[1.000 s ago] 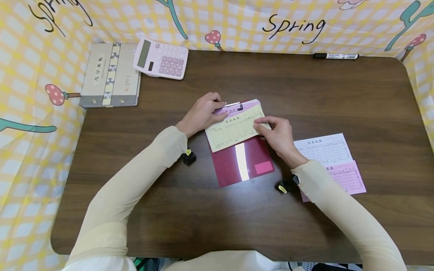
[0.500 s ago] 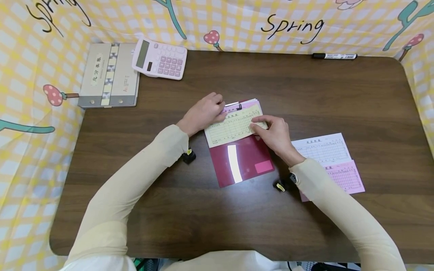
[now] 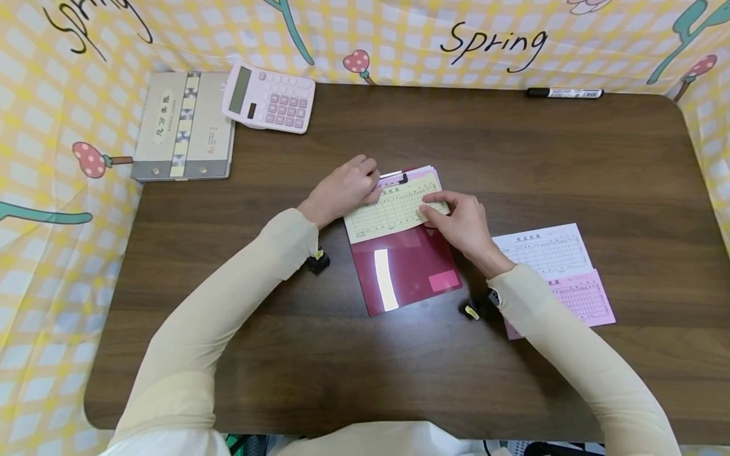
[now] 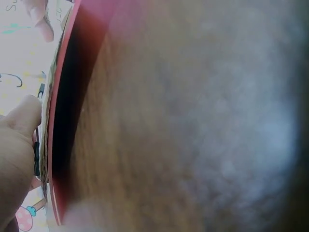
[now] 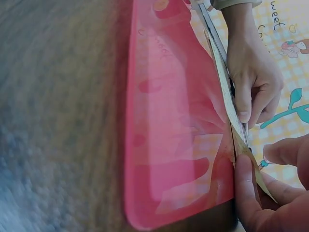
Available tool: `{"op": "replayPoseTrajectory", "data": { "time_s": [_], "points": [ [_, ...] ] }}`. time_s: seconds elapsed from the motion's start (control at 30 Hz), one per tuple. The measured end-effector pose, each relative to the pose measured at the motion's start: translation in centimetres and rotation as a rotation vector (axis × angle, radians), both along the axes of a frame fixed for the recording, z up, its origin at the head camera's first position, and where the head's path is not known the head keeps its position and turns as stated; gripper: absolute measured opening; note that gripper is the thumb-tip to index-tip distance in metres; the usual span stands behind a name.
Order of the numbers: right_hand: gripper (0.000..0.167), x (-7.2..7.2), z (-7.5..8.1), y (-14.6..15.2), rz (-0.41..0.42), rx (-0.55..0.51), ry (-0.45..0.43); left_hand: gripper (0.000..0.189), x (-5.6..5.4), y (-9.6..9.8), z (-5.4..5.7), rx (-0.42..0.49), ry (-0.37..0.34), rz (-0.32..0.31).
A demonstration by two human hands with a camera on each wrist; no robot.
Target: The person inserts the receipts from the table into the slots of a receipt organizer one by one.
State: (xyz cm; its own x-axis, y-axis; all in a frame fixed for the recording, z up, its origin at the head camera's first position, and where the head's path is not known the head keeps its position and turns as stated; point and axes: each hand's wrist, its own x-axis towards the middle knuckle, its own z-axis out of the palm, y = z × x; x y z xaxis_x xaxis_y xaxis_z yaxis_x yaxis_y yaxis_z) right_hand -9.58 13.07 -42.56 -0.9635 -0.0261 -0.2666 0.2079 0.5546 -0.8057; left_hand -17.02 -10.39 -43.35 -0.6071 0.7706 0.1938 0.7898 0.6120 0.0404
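Observation:
A dark red clipboard (image 3: 399, 272) lies tilted on the table in the head view. On its upper half is a pale yellow form slip (image 3: 393, 212), its top edge close to the metal clip (image 3: 393, 177). Pink and white paper edges show behind the slip. My left hand (image 3: 345, 190) grips the clip at the clipboard's top left, the thumb reaching over the slip's upper corner; its other fingertips are partly hidden. My right hand (image 3: 462, 225) pinches the slip's right edge between thumb and fingers. In the right wrist view the slip (image 5: 263, 181) bends at this pinch.
White (image 3: 544, 250) and pink form slips (image 3: 584, 297) overlap to the right, partly under my right sleeve. A grey binder (image 3: 211, 120) with a pink calculator (image 3: 274, 98) overlapping it stands at the back left. A black marker (image 3: 570, 93) lies along the back edge.
The yellow slip has slid up the clipboard toward the clip, baring more of the red board below. My right hand has moved slightly up and left with it; my left hand stays at the clip.

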Motion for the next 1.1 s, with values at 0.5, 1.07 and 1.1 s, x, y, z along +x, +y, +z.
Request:
{"op": "replayPoseTrajectory", "data": {
  "time_s": [0.5,1.07,1.1],
  "points": [
    [0.036,-0.39,0.22,-0.27,-0.009,-0.063,-0.043,0.027,-0.16,0.02,-0.12,0.025,0.037,-0.027],
    [0.038,-0.25,0.24,-0.22,0.019,-0.032,-0.035,0.027,0.09,-0.19,0.03,0.095,-0.083,0.029],
    [0.038,-0.25,0.25,-0.23,0.024,-0.029,-0.033,0.028,0.14,-0.2,0.04,0.089,-0.083,0.035]
  ]
}}
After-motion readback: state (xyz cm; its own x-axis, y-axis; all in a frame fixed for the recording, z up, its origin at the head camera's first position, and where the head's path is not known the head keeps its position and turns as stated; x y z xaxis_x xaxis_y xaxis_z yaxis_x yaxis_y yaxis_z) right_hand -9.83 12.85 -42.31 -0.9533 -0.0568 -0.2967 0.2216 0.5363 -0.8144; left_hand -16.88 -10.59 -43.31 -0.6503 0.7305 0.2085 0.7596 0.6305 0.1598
